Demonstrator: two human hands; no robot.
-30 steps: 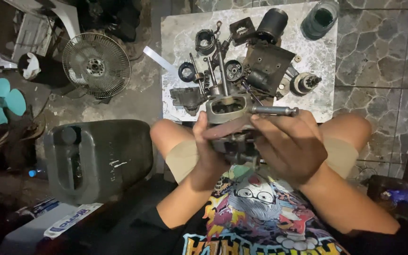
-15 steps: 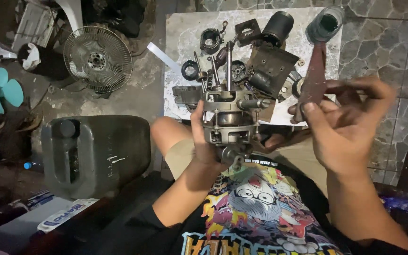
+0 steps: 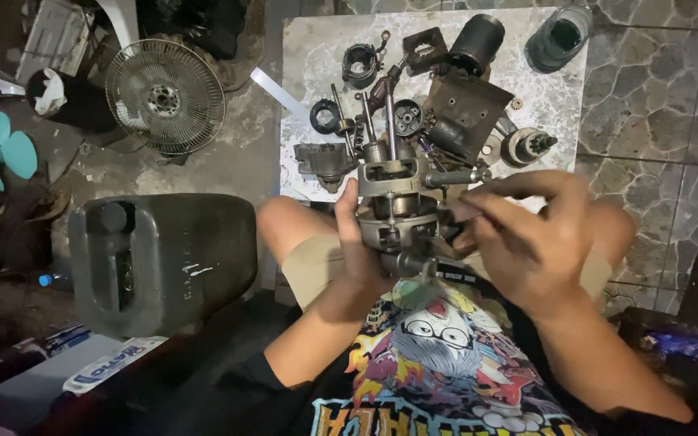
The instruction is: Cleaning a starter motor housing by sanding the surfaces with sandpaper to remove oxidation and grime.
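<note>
A grey metal motor assembly with upright bolts and a side shaft rests over my lap. My left hand grips its left side, thumb up along the housing. My right hand is at its right side, fingers pinched at the side shaft and housing edge; whether something small sits between the fingers is hidden. Just beyond lies a white marble slab holding several dark motor parts, including a black cylinder and a flat dark plate.
A dark grey plastic jerrycan lies at my left knee. A round fan grille and teal fan blades lie on the floor to the left. A clear jar stands at the slab's far right corner. Stone paving on the right.
My right hand, raised to the right with a dark flat piece half a second ago, has come back down to the assembly's right side. My left hand keeps its grip.
</note>
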